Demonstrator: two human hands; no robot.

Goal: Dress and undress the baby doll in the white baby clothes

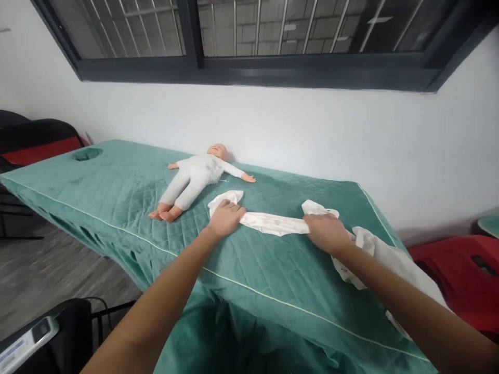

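My left hand (226, 218) and my right hand (326, 231) are both closed on a white patterned piece of baby clothing (275, 223). The fabric is stretched in a narrow band between them, just above the bed. Loose ends of it stick out beyond each fist; its exact shape is bunched up and hidden. Behind my left hand, a baby doll (198, 169) in a white body suit lies on its back, head toward the wall and feet toward the front edge. More white cloth (390, 259) lies under and beyond my right forearm.
A green quilted cover (128, 192) spreads over the long bed, which has a face hole (87, 154) at its left end. Red chairs (463, 275) stand at the right, dark chairs (42, 132) at the left. A white device (29, 343) lies on a black seat at lower left.
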